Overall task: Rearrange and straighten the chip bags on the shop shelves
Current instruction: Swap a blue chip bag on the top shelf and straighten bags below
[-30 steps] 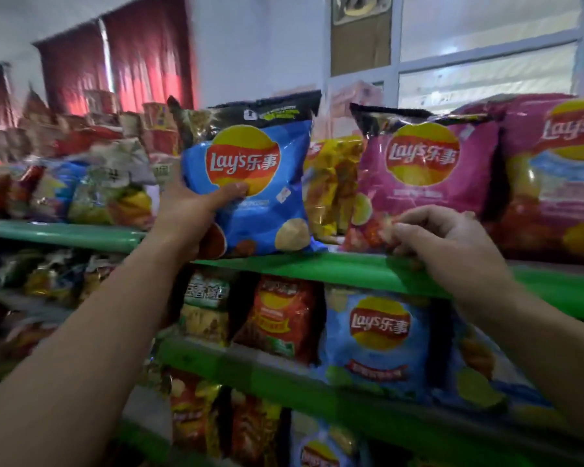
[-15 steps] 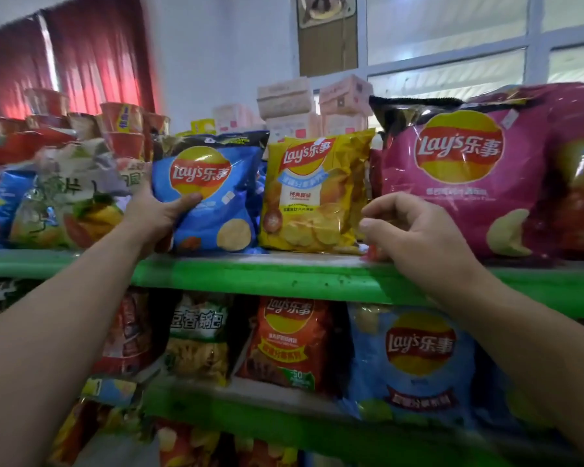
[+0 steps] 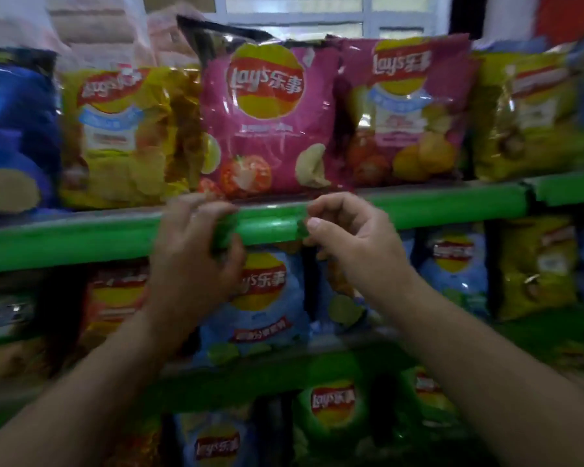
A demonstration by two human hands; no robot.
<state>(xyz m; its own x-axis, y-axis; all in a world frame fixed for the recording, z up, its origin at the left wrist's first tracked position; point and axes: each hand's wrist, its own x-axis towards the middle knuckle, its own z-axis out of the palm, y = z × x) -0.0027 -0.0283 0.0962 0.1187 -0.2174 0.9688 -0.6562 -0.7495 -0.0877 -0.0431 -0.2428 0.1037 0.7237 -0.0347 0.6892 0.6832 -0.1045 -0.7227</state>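
The glossy, puffy pink chip bag (image 3: 270, 129) is standing upright at upper centre on the shelf, behind its smooth, rounded green rail (image 3: 435, 207), between a crinkly yellow bag (image 3: 122, 136) and a second pink bag (image 3: 408, 109). Just below, the left hand (image 3: 196, 257) is curling its fingers over the rail, thumb underneath. The right hand (image 3: 348, 237) is bending its fingers inward at the rail, though blur is hiding any grip.

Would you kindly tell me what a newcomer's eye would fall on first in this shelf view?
First, the pink Lay's bag standing upright at the centre of the top shelf, between a yellow bag on its left and a second pink bag on its right. Next, the left hand and right hand, fingers curled, close together in front of the green shelf edge just below it.
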